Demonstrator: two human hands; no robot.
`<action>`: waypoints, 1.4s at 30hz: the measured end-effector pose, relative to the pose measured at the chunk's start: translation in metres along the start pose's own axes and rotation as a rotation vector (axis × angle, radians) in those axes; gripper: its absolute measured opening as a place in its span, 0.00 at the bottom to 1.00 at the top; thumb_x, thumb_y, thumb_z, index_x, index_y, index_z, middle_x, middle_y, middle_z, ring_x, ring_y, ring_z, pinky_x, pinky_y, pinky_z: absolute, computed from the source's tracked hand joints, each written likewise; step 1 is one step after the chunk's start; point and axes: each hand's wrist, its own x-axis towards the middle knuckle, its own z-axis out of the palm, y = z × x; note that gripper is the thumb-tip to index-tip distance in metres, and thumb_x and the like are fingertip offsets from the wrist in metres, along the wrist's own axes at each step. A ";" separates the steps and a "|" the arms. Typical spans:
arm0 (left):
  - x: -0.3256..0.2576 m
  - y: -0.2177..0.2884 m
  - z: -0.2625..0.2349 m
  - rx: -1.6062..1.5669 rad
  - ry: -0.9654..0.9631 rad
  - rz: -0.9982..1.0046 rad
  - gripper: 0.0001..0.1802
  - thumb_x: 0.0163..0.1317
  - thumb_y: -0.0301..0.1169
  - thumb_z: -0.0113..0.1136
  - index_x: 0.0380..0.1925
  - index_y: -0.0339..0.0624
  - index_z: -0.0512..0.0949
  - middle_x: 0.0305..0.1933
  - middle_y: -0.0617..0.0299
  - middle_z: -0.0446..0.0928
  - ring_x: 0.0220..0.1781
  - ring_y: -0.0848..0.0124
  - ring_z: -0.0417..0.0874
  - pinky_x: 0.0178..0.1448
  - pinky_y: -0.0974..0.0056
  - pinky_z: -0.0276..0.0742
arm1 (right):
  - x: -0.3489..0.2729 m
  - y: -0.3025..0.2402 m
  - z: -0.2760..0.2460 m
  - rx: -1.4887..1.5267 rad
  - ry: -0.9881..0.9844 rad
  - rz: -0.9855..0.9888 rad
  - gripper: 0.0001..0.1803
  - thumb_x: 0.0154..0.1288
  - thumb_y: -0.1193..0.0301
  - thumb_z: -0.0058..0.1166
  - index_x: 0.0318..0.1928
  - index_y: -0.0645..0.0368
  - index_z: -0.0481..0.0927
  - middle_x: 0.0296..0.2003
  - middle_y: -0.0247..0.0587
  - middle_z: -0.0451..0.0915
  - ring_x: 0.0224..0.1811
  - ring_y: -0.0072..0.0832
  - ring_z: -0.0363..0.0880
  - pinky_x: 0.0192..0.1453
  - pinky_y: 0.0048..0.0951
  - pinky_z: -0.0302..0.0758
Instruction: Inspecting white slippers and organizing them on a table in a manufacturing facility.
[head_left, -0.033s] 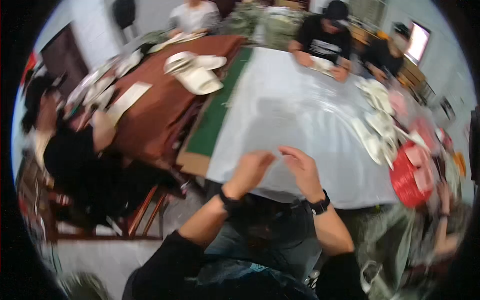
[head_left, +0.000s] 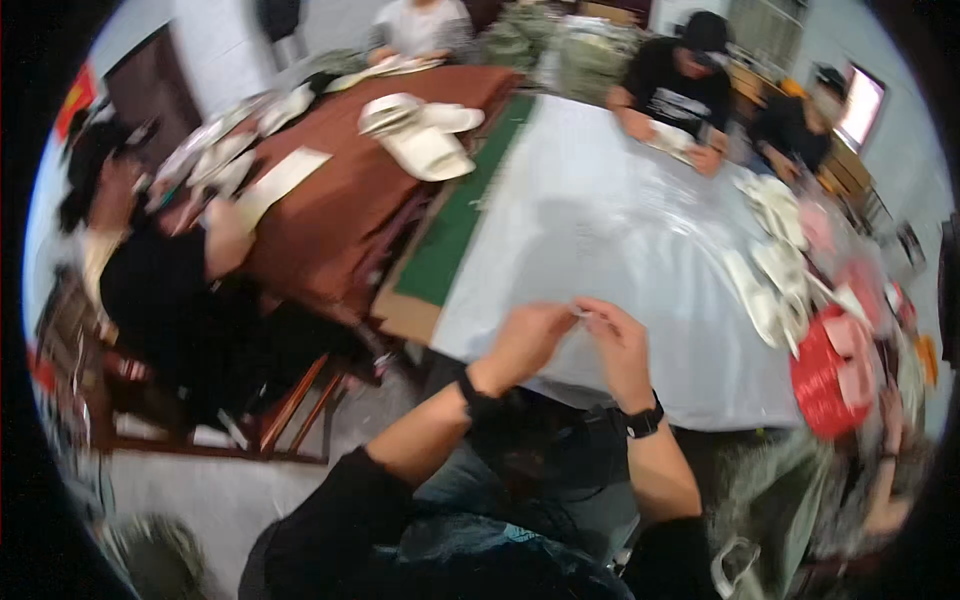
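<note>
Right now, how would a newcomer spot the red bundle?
Start at the big white-topped table and go right, past the person's right hand, to its near right corner. There the red bundle lies just nearer than the white footwear. It is rounded and bright red with pink pieces on it, unlike those white neighbours.

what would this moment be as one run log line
left hand, right hand: fingertips close, small pale thing between, blurred | below: white-covered table | table's right side: cream slippers, red bundle
</note>
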 end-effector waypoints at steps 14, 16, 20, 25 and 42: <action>0.121 -0.070 -0.129 0.521 -0.044 -0.029 0.20 0.57 0.36 0.62 0.50 0.44 0.78 0.41 0.47 0.81 0.46 0.54 0.81 0.50 0.53 0.76 | -0.085 -0.003 -0.073 0.503 0.728 0.008 0.11 0.72 0.69 0.44 0.31 0.59 0.67 0.23 0.32 0.65 0.29 0.25 0.68 0.41 0.30 0.67; 0.149 -0.102 -0.163 0.708 -0.043 -0.217 0.19 0.55 0.35 0.61 0.48 0.45 0.79 0.43 0.47 0.80 0.46 0.50 0.80 0.51 0.49 0.76 | -0.114 -0.002 -0.079 0.446 0.805 0.061 0.12 0.74 0.69 0.44 0.30 0.59 0.67 0.22 0.31 0.60 0.25 0.23 0.62 0.36 0.29 0.65; 0.167 -0.196 -0.233 0.583 0.411 -0.590 0.31 0.56 0.43 0.63 0.56 0.42 0.67 0.47 0.41 0.79 0.47 0.46 0.81 0.48 0.50 0.78 | -0.174 0.019 -0.086 0.475 0.765 0.130 0.12 0.74 0.67 0.44 0.32 0.60 0.69 0.21 0.31 0.62 0.23 0.22 0.63 0.32 0.28 0.65; 0.186 -0.230 -0.212 -0.148 0.927 -0.971 0.49 0.60 0.44 0.63 0.70 0.40 0.42 0.61 0.36 0.67 0.57 0.49 0.76 0.52 0.54 0.77 | -0.232 0.027 -0.097 0.399 0.934 0.155 0.11 0.74 0.67 0.45 0.34 0.60 0.71 0.21 0.32 0.64 0.22 0.21 0.65 0.29 0.26 0.65; 0.169 -0.347 -0.241 -0.431 1.449 -0.570 0.20 0.55 0.30 0.54 0.48 0.35 0.78 0.42 0.46 0.82 0.43 0.54 0.85 0.46 0.57 0.80 | -0.219 0.017 -0.073 0.267 0.918 0.401 0.13 0.75 0.65 0.45 0.34 0.61 0.71 0.18 0.34 0.67 0.21 0.23 0.67 0.30 0.28 0.69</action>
